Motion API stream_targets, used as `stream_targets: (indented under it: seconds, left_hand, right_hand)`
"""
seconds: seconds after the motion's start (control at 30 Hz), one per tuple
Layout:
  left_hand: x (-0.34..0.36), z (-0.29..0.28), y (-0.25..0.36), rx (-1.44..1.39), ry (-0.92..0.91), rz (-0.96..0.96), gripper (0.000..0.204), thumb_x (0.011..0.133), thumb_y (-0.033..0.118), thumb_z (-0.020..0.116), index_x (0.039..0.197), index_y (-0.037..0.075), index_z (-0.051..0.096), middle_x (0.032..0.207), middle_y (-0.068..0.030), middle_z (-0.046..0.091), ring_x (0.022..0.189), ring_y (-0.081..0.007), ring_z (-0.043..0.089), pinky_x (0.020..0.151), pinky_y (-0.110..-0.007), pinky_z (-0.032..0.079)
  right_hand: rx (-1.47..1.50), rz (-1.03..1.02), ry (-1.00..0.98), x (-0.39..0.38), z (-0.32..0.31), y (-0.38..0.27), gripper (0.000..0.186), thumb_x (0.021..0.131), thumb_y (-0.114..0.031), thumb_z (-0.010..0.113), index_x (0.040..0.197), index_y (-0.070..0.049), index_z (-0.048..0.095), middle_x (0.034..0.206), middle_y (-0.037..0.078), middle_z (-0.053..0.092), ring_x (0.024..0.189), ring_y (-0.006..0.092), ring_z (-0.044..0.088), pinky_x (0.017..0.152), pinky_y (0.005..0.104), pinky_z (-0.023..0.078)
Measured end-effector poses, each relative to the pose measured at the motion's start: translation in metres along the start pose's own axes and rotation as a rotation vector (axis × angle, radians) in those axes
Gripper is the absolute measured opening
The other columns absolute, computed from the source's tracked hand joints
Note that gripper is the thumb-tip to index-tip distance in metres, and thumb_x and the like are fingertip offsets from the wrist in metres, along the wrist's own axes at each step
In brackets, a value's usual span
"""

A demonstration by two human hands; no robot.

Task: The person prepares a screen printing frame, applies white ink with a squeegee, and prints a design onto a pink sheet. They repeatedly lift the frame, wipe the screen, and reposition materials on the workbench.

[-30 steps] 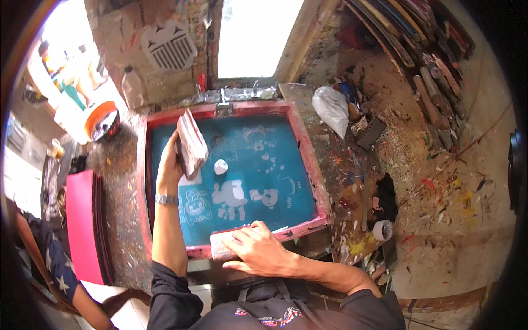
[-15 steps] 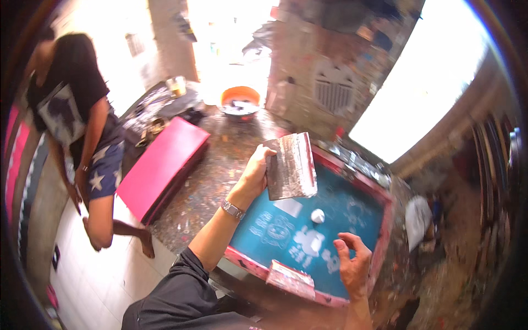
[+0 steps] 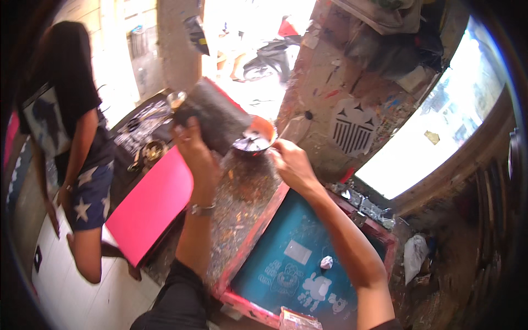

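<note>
In my left hand (image 3: pixel 193 151) is a flat, dark, ink-stained rectangular slab (image 3: pixel 217 113) with a red edge; my fingers close on its lower left. It is tilted beside an orange bowl (image 3: pixel 266 127) and overlaps its left side from here. My right hand (image 3: pixel 294 165) reaches across to the bowl's right rim, fingers closed on it. Pale, dark-streaked contents (image 3: pixel 253 141) show inside the bowl. Under my right arm lies a printing screen (image 3: pixel 258 242) with teal mesh, a reddish frame and pale figures. A crumpled white wad (image 3: pixel 326 262) rests on the mesh.
A pink panel (image 3: pixel 151 203) lies left of the stained table (image 3: pixel 242 203). Another person (image 3: pixel 60 115) is at the far left. A pinkish block (image 3: pixel 298 320) sits on the screen's near edge. A white bag (image 3: pixel 415 257) lies to the right.
My left hand has carried the slab away from above the screen, forward and left, to the bowl. My right hand has moved from over the mesh to the bowl's rim. The view has shifted.
</note>
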State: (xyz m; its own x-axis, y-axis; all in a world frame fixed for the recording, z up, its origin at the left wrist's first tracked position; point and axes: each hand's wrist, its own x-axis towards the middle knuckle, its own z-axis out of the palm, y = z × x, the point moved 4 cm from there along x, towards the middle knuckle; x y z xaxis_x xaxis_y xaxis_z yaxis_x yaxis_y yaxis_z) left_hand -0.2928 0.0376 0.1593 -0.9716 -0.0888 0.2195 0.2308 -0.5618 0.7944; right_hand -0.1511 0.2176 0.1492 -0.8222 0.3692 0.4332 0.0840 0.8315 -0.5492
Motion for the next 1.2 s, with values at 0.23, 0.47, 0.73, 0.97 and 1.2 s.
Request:
stream_targets:
  seconds: [0.23, 0.47, 0.73, 0.97, 1.2]
  left_hand:
    - [0.049, -0.054, -0.008, 0.13, 0.006, 0.102, 0.052, 0.098, 0.008, 0.06, 0.147, -0.002, 0.05, 0.146, -0.0294, 0.049, 0.136, -0.0424, 0.049, 0.116, -0.049, 0.039]
    - [0.06, -0.07, -0.025, 0.335, -0.06, 0.122, 0.049, 0.105, 0.019, 0.057, 0.148, -0.002, 0.044, 0.149, -0.0223, 0.042, 0.134, -0.0302, 0.051, 0.109, -0.043, 0.052]
    - [0.057, -0.05, -0.018, -0.203, 0.038, -0.222, 0.051, 0.106, 0.028, 0.056, 0.145, -0.004, 0.045, 0.143, -0.0179, 0.049, 0.131, -0.0254, 0.054, 0.108, -0.042, 0.052]
    - [0.055, -0.041, -0.011, -0.276, 0.007, -0.246, 0.051, 0.105, 0.027, 0.059, 0.145, -0.002, 0.044, 0.145, -0.0178, 0.05, 0.132, -0.0266, 0.054, 0.109, -0.042, 0.05]
    - [0.044, -0.037, -0.023, -0.252, 0.044, -0.281, 0.052, 0.104, 0.026, 0.061, 0.146, 0.0, 0.044, 0.148, -0.0166, 0.05, 0.135, -0.0264, 0.052, 0.111, -0.041, 0.047]
  right_hand:
    - [-0.239, 0.26, -0.726, 0.137, 0.127, 0.059, 0.069, 0.085, -0.046, 0.071, 0.142, -0.011, 0.056, 0.136, 0.02, 0.064, 0.127, 0.0376, 0.061, 0.106, 0.0476, 0.05]
    - [-0.346, 0.183, -0.823, 0.14, 0.185, 0.091, 0.057, 0.075, -0.018, 0.078, 0.128, -0.006, 0.065, 0.118, 0.025, 0.071, 0.118, 0.0398, 0.066, 0.1, 0.0458, 0.053]
    - [-0.006, 0.328, -0.42, 0.157, 0.157, 0.089, 0.036, 0.082, -0.01, 0.059, 0.114, 0.002, 0.07, 0.109, 0.026, 0.072, 0.104, 0.0357, 0.071, 0.09, 0.0423, 0.056]
    - [0.2, 0.629, -0.113, 0.144, 0.11, 0.052, 0.043, 0.101, -0.039, 0.053, 0.103, 0.0, 0.072, 0.079, 0.013, 0.07, 0.073, 0.0239, 0.071, 0.07, 0.039, 0.056]
    - [1.171, 0.84, 0.196, 0.145, 0.147, 0.115, 0.025, 0.101, -0.023, 0.057, 0.1, 0.001, 0.06, 0.074, 0.011, 0.062, 0.063, 0.0245, 0.069, 0.048, 0.0375, 0.058]
